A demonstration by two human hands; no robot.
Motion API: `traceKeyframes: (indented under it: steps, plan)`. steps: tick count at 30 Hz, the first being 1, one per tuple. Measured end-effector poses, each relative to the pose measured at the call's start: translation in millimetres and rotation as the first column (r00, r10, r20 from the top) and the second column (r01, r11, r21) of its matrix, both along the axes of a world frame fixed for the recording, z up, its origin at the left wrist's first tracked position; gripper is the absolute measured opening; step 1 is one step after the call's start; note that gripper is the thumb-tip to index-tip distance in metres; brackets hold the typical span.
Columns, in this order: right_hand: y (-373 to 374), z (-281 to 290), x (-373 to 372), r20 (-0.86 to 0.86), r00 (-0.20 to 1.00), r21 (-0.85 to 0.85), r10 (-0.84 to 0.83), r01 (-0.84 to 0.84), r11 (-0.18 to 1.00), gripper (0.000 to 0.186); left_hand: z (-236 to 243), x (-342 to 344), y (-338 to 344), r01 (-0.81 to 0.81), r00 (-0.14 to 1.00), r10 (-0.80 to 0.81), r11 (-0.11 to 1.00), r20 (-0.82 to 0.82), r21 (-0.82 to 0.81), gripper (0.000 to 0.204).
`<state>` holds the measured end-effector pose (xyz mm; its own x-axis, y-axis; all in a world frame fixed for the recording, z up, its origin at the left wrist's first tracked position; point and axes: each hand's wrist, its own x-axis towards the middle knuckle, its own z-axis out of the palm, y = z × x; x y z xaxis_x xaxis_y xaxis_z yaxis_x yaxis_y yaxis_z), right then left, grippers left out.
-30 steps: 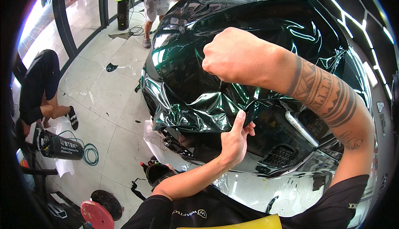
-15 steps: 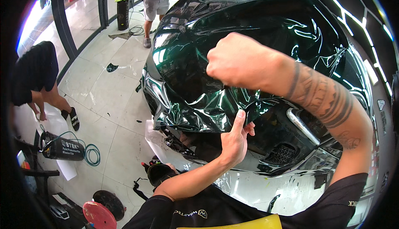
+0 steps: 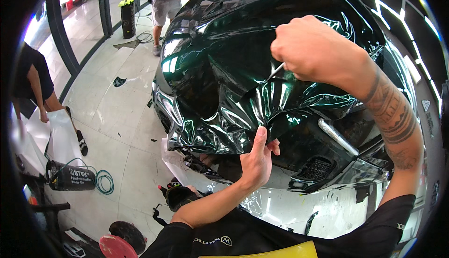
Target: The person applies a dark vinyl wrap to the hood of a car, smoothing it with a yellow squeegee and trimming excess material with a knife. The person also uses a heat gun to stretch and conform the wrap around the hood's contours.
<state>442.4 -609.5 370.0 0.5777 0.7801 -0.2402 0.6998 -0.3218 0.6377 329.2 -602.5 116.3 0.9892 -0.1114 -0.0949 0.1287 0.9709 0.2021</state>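
Glossy dark green film lies over the front of a car, creased and pulled into folds. At its near lower edge my left hand pinches the film between thumb and fingers; the fingertips are partly hidden behind it. Farther right, my right hand is closed in a fist above the film. From it sticks out a slim silvery tool, its tip close to the sheet; the fist hides the rest. Below the film show the dark bumper, a chrome strip and a mesh grille.
One person leans at the car's far left side. Another bends over white sheets at left. A black cylinder with a coiled hose and a round red stool stand on the tiled floor.
My right fist has moved right, and the slim tool now shows below it. The film has drawn into sharper folds above my left hand, which has shifted slightly left and down.
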Motion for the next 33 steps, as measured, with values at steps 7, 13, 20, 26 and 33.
traceKeyframes:
  steps: [7, 13, 20, 26, 33]
  plan:
    - [-32.1, 17.3, -29.1, 0.032, 0.99, 0.144, -0.138, 0.132, 0.981, 0.009, -5.7, -2.0, 8.4, 0.04, 0.997, -0.04, 0.999, 0.072, 0.001, 0.031]
    - [-73.2, 33.7, -67.4, 0.012, 0.989, 0.267, -0.146, 0.137, 0.954, 0.01, -2.0, -4.2, 12.7, 0.031, 0.999, -0.03, 0.998, 0.01, -0.054, 0.029]
    - [-109.7, 86.9, -120.3, 0.037, 0.674, -0.035, -0.738, 0.739, 0.673, 0.012, -10.1, -8.5, 14.6, 0.104, 0.992, -0.11, 0.989, -0.055, -0.102, 0.044]
    - [-152.0, 87.9, -132.7, 0.076, 0.834, 0.406, -0.547, 0.475, 0.78, 0.022, 22.8, -36.0, 46.9, 0.358, 0.458, -0.722, 0.684, 0.518, 0.636, 0.033]
    - [-166.8, -14.9, -87.7, -0.145, 0.989, 0.92, -0.033, 0.147, 0.363, 0.012, 78.7, 57.6, 12.8, -0.893, 0.448, -0.558, -0.32, 0.699, 0.317, 0.016]
